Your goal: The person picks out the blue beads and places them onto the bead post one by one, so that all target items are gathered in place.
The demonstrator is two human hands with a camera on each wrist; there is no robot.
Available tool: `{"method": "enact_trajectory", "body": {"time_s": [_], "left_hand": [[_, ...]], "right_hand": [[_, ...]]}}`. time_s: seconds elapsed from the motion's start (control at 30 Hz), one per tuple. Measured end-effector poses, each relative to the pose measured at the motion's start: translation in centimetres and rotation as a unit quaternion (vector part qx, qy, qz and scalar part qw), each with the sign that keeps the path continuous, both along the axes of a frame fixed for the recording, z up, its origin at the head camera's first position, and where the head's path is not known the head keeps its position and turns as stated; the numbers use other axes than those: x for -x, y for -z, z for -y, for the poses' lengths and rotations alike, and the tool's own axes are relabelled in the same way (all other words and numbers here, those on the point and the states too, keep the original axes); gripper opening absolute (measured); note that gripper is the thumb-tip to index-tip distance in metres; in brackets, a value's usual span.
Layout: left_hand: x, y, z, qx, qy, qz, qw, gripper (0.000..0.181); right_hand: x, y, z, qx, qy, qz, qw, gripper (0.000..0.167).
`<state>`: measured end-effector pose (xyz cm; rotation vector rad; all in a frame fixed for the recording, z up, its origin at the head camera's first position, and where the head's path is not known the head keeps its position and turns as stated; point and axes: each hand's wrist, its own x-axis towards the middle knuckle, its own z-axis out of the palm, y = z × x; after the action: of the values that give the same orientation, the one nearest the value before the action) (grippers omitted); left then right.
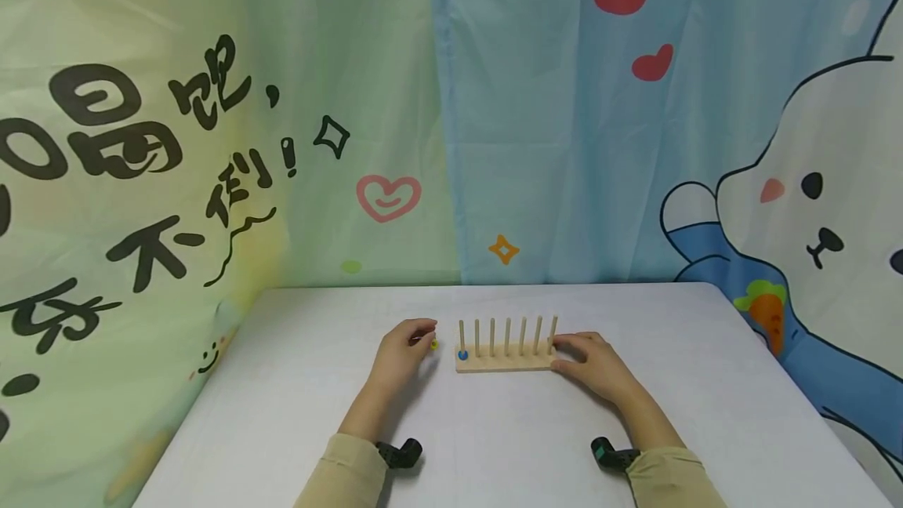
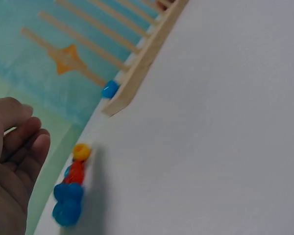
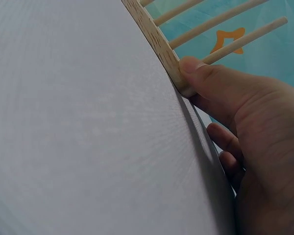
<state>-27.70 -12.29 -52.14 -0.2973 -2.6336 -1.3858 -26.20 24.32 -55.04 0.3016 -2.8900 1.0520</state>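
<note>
A wooden peg rack (image 1: pixel 504 361) with a row of upright pegs stands on the white table. On its leftmost peg sits a blue bead (image 1: pixel 462 355), low against the base. My right hand (image 1: pixel 592 359) grips the rack's right end, the thumb (image 3: pixel 198 68) pressing its near side. To the left of the rack is my left hand (image 1: pixel 400 355), fingers loosely bent, and nothing shows between them in the left wrist view. Close by that hand lie a yellow bead (image 2: pixel 82 152), red beads (image 2: pixel 74 172) and blue beads (image 2: pixel 67 210), mostly hidden by the hand in the head view.
The white table (image 1: pixel 508 437) spreads around the rack toward both sleeves. Behind it hangs a printed curtain (image 1: pixel 508 100) with hearts, lettering and a cartoon bear. Each wrist wears a black camera, such as the left wrist camera (image 1: pixel 400 454).
</note>
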Motion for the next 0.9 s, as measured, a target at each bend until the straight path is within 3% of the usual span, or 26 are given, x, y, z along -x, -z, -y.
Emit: {"method": "enact_trajectory", "body": {"time_s": [0.1,0.2,0.4,0.5,0.7,0.9], "left_hand": [[0.1,-0.3,1.4,0.002,-0.021,0.006,0.9998,0.025],[0.1,-0.2,2.8,0.032,-0.028,0.022,0.9988,0.026],[-0.1,0.9,5.1,0.111,-0.015,0.038,0.9930,0.025],[-0.1,1.6,5.9,0.136,0.003,0.025,0.9904,0.021],[-0.1,2.1,6.4,0.137,0.025,0.004,0.9903,0.018],[-0.2,2.3,6.6,0.129,0.025,-0.002,0.9913,0.016]], "right_hand": [[-0.1,-0.2,0.0,0.000,-0.003,-0.004,1.0000,0.054],[-0.1,-0.3,0.0,0.003,0.000,-0.003,1.0000,0.053],[-0.1,-0.2,0.0,0.004,-0.003,-0.005,1.0000,0.053],[-0.2,-0.1,0.1,0.003,-0.003,-0.006,1.0000,0.054],[-0.2,-0.2,0.2,0.000,-0.002,-0.006,1.0000,0.053],[-0.1,-0.1,0.0,0.000,-0.001,-0.004,1.0000,0.054]]}}
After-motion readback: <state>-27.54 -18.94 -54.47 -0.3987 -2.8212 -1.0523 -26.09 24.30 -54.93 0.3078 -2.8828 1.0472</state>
